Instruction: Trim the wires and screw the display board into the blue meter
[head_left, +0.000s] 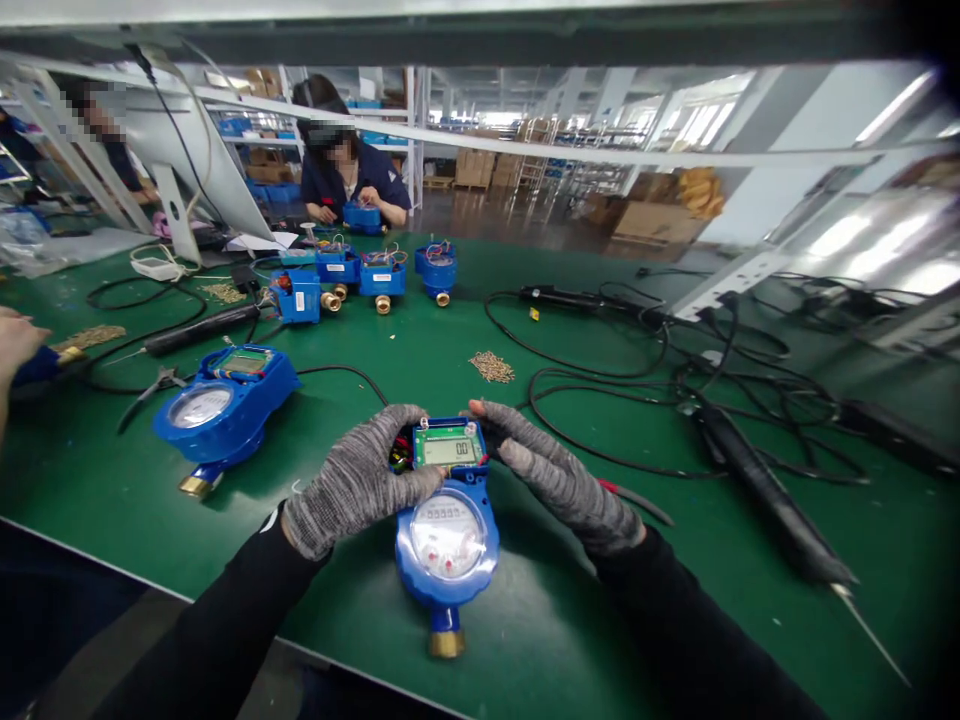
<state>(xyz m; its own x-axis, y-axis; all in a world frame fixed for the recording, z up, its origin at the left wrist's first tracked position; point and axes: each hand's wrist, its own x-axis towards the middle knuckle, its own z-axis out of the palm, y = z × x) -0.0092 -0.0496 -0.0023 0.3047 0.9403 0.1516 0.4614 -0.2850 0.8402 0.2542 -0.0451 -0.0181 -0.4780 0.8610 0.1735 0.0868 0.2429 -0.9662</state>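
**Both hands on a blue water meter at the near edge of the table**

We see a blue water meter (pixel 448 535) lying flat on the green table (pixel 570 620), close to its near edge, with the brass fitting pointing toward us and the round dial facing up. Above the dial sits a green circuit board (pixel 448 447) with a small display showing digits. Our left hand (pixel 358 482), in a grey knit glove, curls around the left side of the board, fingers bent and pressing against its edge. Our right hand (pixel 556 477), gloved the same way, rests partly open on the right side, fingertips touching the board's upper right corner. Neither hand lifts the meter; it rests on the table.

To the left lies a second blue meter (pixel 223 405), with pliers (pixel 154 388) just beside it. A small pile of brass screws (pixel 492 367) lies beyond our hands. On the right, an electric screwdriver (pixel 776 510) lies among tangled black cables (pixel 675 370). Farther back stands a row of blue meter housings (pixel 360 275), and a seated person (pixel 346 175) works at one across the table.
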